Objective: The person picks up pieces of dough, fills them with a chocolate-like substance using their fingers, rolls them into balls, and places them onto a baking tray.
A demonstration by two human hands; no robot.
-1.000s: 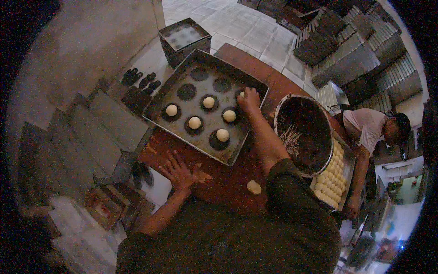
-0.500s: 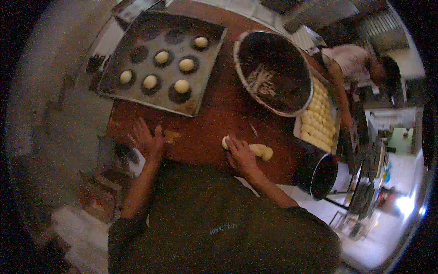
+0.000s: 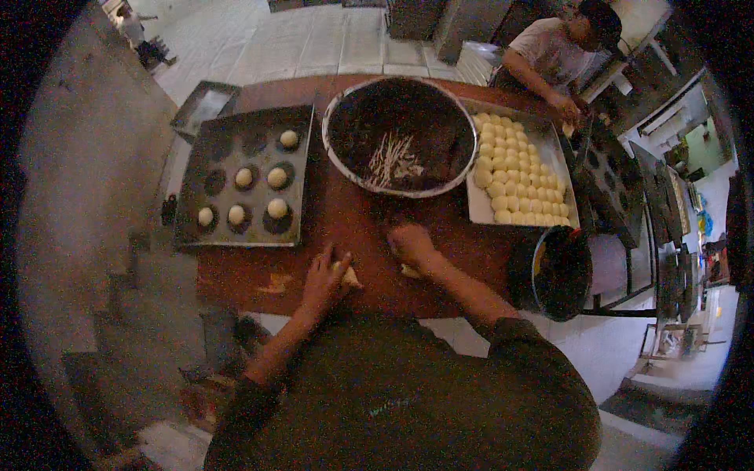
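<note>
My left hand [image 3: 323,276] rests low over the brown tabletop, its fingers curled about a pale piece of dough [image 3: 350,278] that shows beside the thumb. Just below the large round pan [image 3: 331,149], my right hand [image 3: 412,243] is closed and slightly blurred; what its fingers hold, if anything, is hidden. Another bit of dough [image 3: 409,271] peeks out under the right wrist. Dark filling with a heap of pale thin sticks [image 3: 394,159] lies in the pan. On the left, a metal baking tray [image 3: 259,238] with round hollows carries several dough balls [image 3: 277,177].
A tray [image 3: 481,213] of tightly packed dough balls stands right of the pan. By the table's right edge is a dark bucket [image 3: 561,275]. A co-worker [image 3: 550,59] leans over dark trays [image 3: 609,177] at the far right. A yellowish scrap [image 3: 276,283] lies near the left front edge.
My view has swung round. My left hand has come in from the left onto a piece of dough. My right hand has left the dough roll it was on and moved toward the pan.
</note>
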